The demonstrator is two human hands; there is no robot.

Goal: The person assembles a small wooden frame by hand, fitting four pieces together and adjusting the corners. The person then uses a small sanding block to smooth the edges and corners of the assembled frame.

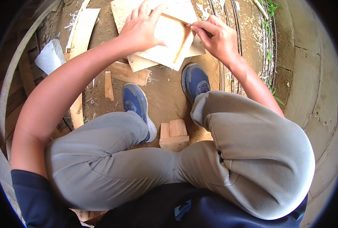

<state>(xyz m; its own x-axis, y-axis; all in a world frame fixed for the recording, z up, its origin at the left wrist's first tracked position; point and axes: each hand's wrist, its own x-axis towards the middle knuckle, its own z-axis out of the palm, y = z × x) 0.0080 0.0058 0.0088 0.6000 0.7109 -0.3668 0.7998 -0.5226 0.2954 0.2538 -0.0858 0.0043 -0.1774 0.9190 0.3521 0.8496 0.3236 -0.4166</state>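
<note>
A square wooden panel with thin strips along its edges (pixel 183 46) lies on flat pale boards (pixel 138 62) on the ground ahead of me. My left hand (pixel 143 29) rests on the panel with its fingers spread, near the far strip. At the panel's right corner, where two strips meet, my right hand (pixel 218 38) is pinched closed. Something small and thin seems to show at its fingertips, too small to name. The left fingertips reach the top edge of the picture.
Long planks (pixel 84 32) and a whitish block (pixel 50 57) lie to the left. Wood pieces (pixel 174 133) sit between my legs, behind my blue shoes (pixel 135 99). Dark rods (pixel 236 22) run along the right, beside shavings and a pale wall-like surface (pixel 309 68).
</note>
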